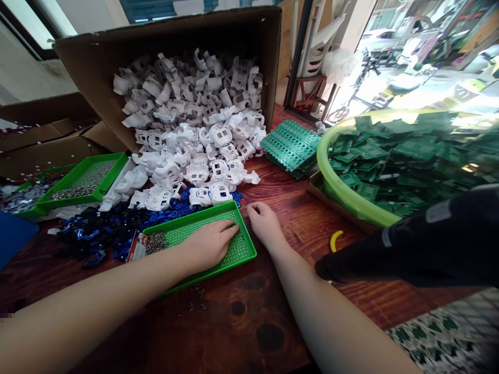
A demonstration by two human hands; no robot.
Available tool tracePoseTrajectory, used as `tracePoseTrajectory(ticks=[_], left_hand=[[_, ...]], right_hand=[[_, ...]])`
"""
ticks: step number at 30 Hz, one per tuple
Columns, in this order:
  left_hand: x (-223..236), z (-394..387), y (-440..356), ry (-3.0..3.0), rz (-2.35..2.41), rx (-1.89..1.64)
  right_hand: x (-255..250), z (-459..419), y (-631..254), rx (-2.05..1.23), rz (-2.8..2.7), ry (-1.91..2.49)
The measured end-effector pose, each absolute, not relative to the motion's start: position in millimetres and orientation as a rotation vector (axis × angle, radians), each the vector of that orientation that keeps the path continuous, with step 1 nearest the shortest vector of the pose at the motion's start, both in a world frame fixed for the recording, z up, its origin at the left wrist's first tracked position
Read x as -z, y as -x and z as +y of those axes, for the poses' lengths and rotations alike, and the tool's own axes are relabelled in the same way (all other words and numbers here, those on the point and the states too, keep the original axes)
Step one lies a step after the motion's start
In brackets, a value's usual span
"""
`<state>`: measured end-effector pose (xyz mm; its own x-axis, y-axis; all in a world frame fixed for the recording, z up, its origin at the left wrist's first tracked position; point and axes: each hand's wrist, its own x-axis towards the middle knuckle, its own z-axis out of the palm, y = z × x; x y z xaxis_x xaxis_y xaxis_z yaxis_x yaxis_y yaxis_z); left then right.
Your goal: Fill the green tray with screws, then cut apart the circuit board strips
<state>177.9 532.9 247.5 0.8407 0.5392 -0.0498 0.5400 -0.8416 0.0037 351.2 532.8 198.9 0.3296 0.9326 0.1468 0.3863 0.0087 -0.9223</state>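
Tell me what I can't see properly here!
All in the head view:
- Under the left hand: the hand covers it.
- Between the right hand's fingertips: too small.
- Cardboard box's back: white parts, shadow.
- Tub's bottom: green boards.
- Dark sleeve's wearer: cut off, right edge.

A small assembly workshop, with circuit boards (390, 156) and white plastic casings (195, 109) heaped about.

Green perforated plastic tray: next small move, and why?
Probably slide the left hand toward the small metal screws: they're heaped at the left end of the green perforated plastic tray, while its fingers are over the right part, where no screws show.
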Motion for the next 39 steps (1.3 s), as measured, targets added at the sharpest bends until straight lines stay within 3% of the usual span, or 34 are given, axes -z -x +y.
tracePoseTrajectory(ticks=[7,16,24,34,39], left_hand=[[-243,532,-175,-3.097,0.752,0.093],[-254,530,-171,-2.980,0.954,0.136],[-272,510,-69,-3.167,1.265,0.474],[-283,497,-50,-3.066,1.286,0.328],[-290,511,-85,-2.969,1.222,0.200]], right_hand=[[-198,533,-351,-0.665,-1.234,1.563],[-199,532,-352,-0.672,-1.233,1.563],[-198,533,-351,-0.665,-1.234,1.571],[-195,534,-354,-0.678,-1.222,1.563],[-194,534,-353,-0.678,-1.228,1.574]])
